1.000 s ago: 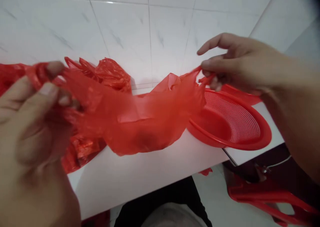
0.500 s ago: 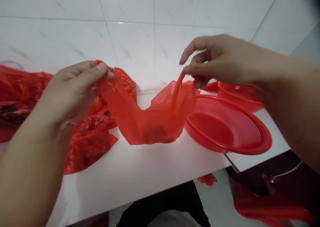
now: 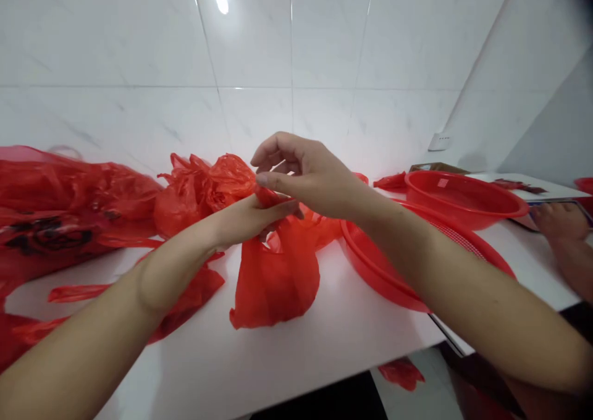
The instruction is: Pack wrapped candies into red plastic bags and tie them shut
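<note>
**Over a white table (image 3: 352,340), a red plastic bag (image 3: 278,284) hangs**

From here I see a red colander (image 3: 456,235) right of the bag and crumpled red bags (image 3: 204,191) left. The left hand (image 3: 245,219) has its fingers closed on the bag's gathered top. The right hand (image 3: 310,173) is just above, fingers loosely curled, half open; whether they grip it, I can't tell.
</note>
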### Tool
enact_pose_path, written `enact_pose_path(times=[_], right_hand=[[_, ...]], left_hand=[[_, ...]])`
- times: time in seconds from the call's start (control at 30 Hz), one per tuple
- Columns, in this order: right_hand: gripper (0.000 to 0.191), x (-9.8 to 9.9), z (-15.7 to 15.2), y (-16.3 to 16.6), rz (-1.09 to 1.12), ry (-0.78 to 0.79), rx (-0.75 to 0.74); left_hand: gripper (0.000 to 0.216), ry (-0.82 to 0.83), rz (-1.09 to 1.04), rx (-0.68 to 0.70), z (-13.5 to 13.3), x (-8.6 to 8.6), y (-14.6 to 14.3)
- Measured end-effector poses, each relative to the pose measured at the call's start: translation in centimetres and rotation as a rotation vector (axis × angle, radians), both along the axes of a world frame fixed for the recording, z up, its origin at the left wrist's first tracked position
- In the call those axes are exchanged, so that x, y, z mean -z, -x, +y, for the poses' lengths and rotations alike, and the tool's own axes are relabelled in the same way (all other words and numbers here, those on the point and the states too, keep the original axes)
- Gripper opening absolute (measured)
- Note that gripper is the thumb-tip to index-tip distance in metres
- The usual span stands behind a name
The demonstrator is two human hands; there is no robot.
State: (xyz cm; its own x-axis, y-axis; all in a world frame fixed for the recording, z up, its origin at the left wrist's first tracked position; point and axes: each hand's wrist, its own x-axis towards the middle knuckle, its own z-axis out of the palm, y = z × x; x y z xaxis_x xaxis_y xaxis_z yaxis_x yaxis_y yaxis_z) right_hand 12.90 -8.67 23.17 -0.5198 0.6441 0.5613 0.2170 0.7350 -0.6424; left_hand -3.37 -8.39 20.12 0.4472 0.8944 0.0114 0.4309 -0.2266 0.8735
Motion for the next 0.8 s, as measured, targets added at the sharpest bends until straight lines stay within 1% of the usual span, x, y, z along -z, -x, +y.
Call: enact_pose_path(times=[0.07,0.17,0.23,0.27,0.3,0.37,0.43,0.5,0.53,0.6,0.63,0.7,0.73,0.8], right_hand=[[0.014,1.7,0.9,-0.4,0.019,0.003,0.036],[0.018,4.9,2.4,-1.4,-0.034,0.103,0.050],[0.019,6.6,2.7,-1.8,-0.022,0.172,0.029],[0.018,7.1,2.5,-1.9,0.016,0.181,0.029],[0.017,7.4,1.9,-2.0,0.067,0.174,0.036],[0.015,7.2,0.0,-2.1,0.151,0.136,0.017],[0.017,6.5,-2.3,-2.2,0.133,0.117,-0.088],[0.019,6.1,-3.7,-2.1,0.083,0.109,-0.198],[0.017,6.1,-3.8,-2.0,0.094,0.095,-0.198],[0.014,6.9,-2.8,-1.5,0.199,0.091,-0.096],[0.017,7.6,-1.8,-1.1,0.251,0.120,-0.029],[0.024,9.5,0.5,-0.1,0.273,0.238,0.066],[0.027,10.5,1.5,0.4,0.261,0.309,0.081],[0.029,12.3,2.8,1.3,0.265,0.431,0.044]], left_hand=[[0.047,0.093,-0.077,-0.051,0.2,0.6,0.2],[0.049,0.177,-0.174,-0.099,0.8,1.8,0.7],[0.048,0.230,-0.215,-0.085,1.2,2.4,1.1],[0.048,0.254,-0.242,-0.065,1.4,2.7,1.3],[0.047,0.278,-0.279,-0.038,1.5,2.9,1.5],[0.044,0.328,-0.374,0.029,1.5,3.1,2.0],[0.040,0.350,-0.424,0.088,1.2,3.0,2.6],[0.036,0.276,-0.348,0.140,0.6,2.8,3.1],[0.033,0.210,-0.267,0.157,0.3,2.7,3.2],[0.020,0.072,-0.088,0.183,-0.3,2.5,3.2],[0.013,0.011,-0.014,0.197,-0.6,2.5,3.1],[0.012,-0.106,0.091,0.199,-0.8,3.0,2.7],[0.013,-0.183,0.129,0.176,-0.7,3.4,2.6],[0.017,-0.384,0.218,0.060,-0.5,4.6,2.3]])
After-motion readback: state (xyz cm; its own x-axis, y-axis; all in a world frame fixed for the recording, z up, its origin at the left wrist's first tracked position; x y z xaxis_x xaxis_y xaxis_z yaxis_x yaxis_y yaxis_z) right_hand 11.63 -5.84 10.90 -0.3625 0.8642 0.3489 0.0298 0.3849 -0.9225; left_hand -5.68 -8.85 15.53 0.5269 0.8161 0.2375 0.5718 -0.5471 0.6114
